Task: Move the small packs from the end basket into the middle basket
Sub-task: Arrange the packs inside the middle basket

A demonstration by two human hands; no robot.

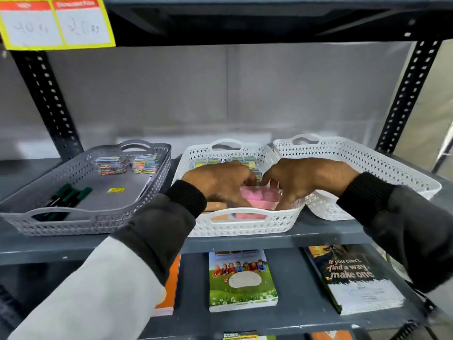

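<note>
Three baskets stand in a row on the shelf: a grey basket [73,217] at the left, a white middle basket [245,214], and a white right basket [367,158] whose visible inside shows no packs. Both hands are inside the middle basket. My left hand [220,182] curls over the left side of a pink pack [259,197], and my right hand [306,177] pinches its right side. Small yellow-and-blue packs [213,161] line the back of the middle basket, partly hidden by my hands. A tan pack [215,206] lies under my left wrist.
The grey basket holds small clear packs [144,163] of colourful items at its back and green markers [66,195] near the front. Books [241,280] lie on the lower shelf. A yellow price label [56,20] hangs from the upper shelf. Perforated uprights flank the bay.
</note>
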